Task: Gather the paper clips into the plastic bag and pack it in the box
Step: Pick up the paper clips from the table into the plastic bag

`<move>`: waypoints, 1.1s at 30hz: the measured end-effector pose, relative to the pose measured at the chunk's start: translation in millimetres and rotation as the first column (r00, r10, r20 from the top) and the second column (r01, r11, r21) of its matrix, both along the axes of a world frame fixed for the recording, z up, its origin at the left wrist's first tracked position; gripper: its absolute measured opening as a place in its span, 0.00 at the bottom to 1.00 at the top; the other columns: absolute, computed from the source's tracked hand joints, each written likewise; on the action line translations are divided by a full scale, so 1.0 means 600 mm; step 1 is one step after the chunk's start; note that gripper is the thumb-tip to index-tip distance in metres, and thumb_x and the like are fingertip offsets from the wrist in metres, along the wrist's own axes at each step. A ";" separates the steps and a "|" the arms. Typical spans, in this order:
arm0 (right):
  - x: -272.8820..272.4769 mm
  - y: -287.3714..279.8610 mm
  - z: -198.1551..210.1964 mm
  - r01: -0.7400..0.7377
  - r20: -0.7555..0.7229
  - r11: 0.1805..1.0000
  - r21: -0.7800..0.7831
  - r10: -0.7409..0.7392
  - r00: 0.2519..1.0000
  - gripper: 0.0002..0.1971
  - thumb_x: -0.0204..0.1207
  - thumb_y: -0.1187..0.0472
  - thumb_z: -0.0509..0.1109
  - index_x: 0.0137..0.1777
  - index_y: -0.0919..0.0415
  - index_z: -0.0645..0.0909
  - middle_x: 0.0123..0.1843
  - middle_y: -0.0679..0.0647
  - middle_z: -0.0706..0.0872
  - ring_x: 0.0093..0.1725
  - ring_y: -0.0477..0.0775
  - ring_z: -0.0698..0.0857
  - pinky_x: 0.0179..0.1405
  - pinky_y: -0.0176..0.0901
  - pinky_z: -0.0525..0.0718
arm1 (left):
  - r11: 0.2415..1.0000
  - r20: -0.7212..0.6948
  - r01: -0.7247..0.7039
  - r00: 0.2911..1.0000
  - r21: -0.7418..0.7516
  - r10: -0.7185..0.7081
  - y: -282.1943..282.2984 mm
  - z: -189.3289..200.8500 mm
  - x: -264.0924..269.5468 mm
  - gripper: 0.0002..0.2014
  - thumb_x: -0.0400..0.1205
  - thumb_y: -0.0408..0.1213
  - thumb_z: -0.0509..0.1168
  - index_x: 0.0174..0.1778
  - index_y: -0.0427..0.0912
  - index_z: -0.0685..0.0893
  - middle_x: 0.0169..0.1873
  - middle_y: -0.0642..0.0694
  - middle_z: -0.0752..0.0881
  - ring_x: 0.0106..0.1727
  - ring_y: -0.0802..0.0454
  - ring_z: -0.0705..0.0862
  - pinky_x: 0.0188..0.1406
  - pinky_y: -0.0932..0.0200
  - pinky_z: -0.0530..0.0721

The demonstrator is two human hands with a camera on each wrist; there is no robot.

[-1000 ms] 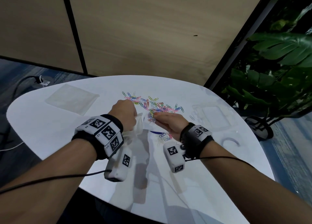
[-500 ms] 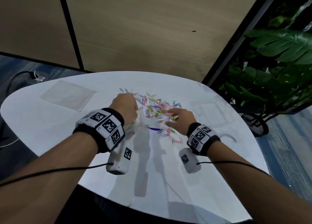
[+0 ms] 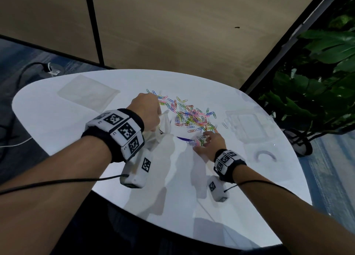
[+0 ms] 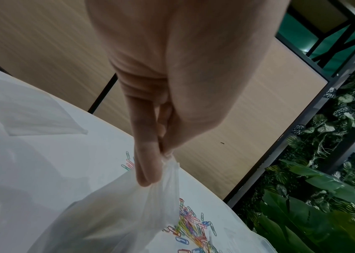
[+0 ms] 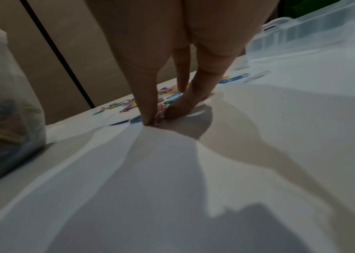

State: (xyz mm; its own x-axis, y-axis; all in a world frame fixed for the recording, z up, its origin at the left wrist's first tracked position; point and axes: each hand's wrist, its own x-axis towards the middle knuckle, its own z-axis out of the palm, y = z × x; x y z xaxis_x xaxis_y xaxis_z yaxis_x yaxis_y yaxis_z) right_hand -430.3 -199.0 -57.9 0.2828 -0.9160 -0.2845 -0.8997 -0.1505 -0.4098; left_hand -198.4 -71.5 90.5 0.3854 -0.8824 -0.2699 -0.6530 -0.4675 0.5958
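Note:
Coloured paper clips lie scattered across the middle of the white round table. My left hand pinches the rim of a thin clear plastic bag and holds it up just left of the pile; in the left wrist view the bag hangs from the fingers. My right hand pinches a small bunch of clips on the table; the fingertips close on them in the right wrist view. Some clips show inside the bag. A clear plastic box sits to the right.
A flat clear sheet or bag lies at the table's far left. A clear curved piece rests near the right edge. A leafy plant stands past the table on the right, wood panels behind, and cables on the floor at left.
My right hand swung out to the right part of the pile, then drew back toward me, now pinching a bunch of clips. The left hand keeps holding the bag in the same spot.

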 end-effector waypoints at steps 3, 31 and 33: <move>0.048 -0.011 -0.001 0.013 0.045 1.000 -0.014 -0.012 0.999 0.39 0.64 0.48 0.82 0.76 0.54 0.74 0.68 0.59 0.77 0.59 0.58 0.85 0.64 0.49 0.84 | 1.000 -0.006 -0.008 1.000 -0.004 0.008 0.001 0.000 0.004 0.14 0.82 0.23 0.64 0.58 0.33 0.91 0.44 0.37 0.94 0.47 0.42 0.94 0.56 0.47 0.93; 0.121 0.051 0.163 -0.100 0.740 0.818 0.566 -0.451 0.499 0.02 0.74 0.74 0.74 0.45 0.73 0.86 0.36 0.61 0.91 0.35 0.52 0.91 0.44 0.36 0.91 | 1.000 -0.008 -0.019 1.000 0.002 0.019 -0.017 -0.001 -0.017 0.11 0.79 0.24 0.65 0.53 0.32 0.92 0.49 0.34 0.92 0.49 0.36 0.93 0.54 0.44 0.93; 0.136 0.081 0.156 -0.089 0.706 0.814 0.574 -0.437 0.557 0.01 0.75 0.74 0.73 0.44 0.73 0.87 0.36 0.62 0.90 0.33 0.51 0.91 0.40 0.35 0.90 | 1.000 -0.012 -0.014 1.000 -0.008 0.014 -0.019 -0.001 -0.026 0.11 0.80 0.26 0.67 0.54 0.33 0.92 0.51 0.34 0.92 0.52 0.35 0.93 0.57 0.45 0.92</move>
